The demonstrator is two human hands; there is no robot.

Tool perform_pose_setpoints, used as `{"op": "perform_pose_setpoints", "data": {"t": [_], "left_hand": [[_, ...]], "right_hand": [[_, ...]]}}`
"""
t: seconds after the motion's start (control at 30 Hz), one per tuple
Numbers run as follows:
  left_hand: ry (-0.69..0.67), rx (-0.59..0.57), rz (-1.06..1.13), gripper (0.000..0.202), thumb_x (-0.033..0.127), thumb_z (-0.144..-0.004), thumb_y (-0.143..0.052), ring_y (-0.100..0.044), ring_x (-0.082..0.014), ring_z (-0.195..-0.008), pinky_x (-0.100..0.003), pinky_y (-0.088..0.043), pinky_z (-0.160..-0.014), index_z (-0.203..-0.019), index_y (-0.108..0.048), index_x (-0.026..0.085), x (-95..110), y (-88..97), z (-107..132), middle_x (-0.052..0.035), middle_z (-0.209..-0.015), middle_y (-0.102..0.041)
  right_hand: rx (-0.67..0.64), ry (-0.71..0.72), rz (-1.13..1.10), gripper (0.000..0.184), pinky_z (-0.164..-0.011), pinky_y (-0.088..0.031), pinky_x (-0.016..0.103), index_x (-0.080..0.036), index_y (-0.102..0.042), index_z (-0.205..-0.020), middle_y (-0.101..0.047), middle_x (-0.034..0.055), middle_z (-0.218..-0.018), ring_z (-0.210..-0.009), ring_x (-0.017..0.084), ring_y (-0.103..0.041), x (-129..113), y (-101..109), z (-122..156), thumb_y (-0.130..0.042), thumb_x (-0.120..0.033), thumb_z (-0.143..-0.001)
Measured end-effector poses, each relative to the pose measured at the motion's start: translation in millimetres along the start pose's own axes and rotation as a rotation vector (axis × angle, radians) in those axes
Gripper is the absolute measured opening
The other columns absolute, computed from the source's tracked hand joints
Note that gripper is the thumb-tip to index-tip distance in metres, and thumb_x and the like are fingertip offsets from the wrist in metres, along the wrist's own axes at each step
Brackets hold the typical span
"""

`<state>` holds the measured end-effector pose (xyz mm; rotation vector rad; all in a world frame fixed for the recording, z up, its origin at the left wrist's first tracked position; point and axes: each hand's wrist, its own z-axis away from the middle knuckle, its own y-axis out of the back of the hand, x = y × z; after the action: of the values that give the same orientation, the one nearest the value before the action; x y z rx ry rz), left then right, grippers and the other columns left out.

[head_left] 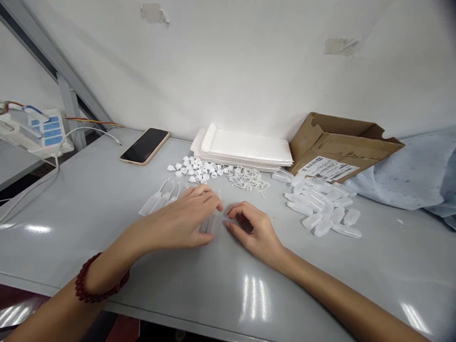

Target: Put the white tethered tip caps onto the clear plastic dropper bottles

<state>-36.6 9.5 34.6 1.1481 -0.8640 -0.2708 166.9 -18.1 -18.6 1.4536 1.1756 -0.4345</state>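
Note:
My left hand (pixel 190 213), with a dark red bead bracelet (pixel 85 280) at the wrist, hovers palm down over translucent plastic pieces (pixel 212 223) on the grey table. Its thumb stands apart from the fingers, and nothing shows gripped. Just to the right, my right hand (pixel 254 230) has its fingers curled, with a gap between thumb and forefinger. Left of my left hand lie several flat translucent bottles with white loops (pixel 153 203), partly covered by that hand. Small white caps (pixel 195 166) and a tangle of white loops (pixel 247 179) lie beyond both hands.
Several loose translucent bottles (pixel 322 204) are heaped on the right, before an open cardboard box (pixel 335 147) and a pale blue cloth (pixel 409 166). White padded envelopes (pixel 249 147) are stacked by the wall. A phone (pixel 145 146) and white cable (pixel 59 147) are at left.

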Motion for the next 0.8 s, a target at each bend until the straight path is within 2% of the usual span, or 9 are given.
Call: {"op": "perform_pose_setpoints", "data": {"t": [0.43,0.8], "left_hand": [[-0.022,0.02,0.0,0.028,0.018,-0.075,-0.059,-0.04,-0.0233,-0.108,-0.033,-0.038,-0.088,-0.101,-0.05,0.021,-1.5,-2.9,0.4,-0.0028,-0.108,-0.053],[-0.045,0.053,0.005,0.032,0.02,-0.074,-0.065,-0.041,-0.0239,-0.11,-0.034,-0.039,-0.089,-0.102,-0.051,0.021,-3.6,-4.6,0.3,-0.0033,-0.11,-0.053]], "right_hand": [[-0.009,-0.02,-0.013,0.009,-0.06,-0.043,0.025,-0.019,-0.056,-0.084,-0.062,0.0036,-0.086,-0.07,0.014,-0.053,-0.3,-0.3,-0.6,-0.059,-0.011,-0.08],[0.001,-0.022,-0.017,0.01,-0.061,-0.042,0.024,-0.018,-0.057,-0.084,-0.062,0.0036,-0.086,-0.071,0.013,-0.054,2.2,-0.3,1.0,-0.06,-0.01,-0.08]]}}
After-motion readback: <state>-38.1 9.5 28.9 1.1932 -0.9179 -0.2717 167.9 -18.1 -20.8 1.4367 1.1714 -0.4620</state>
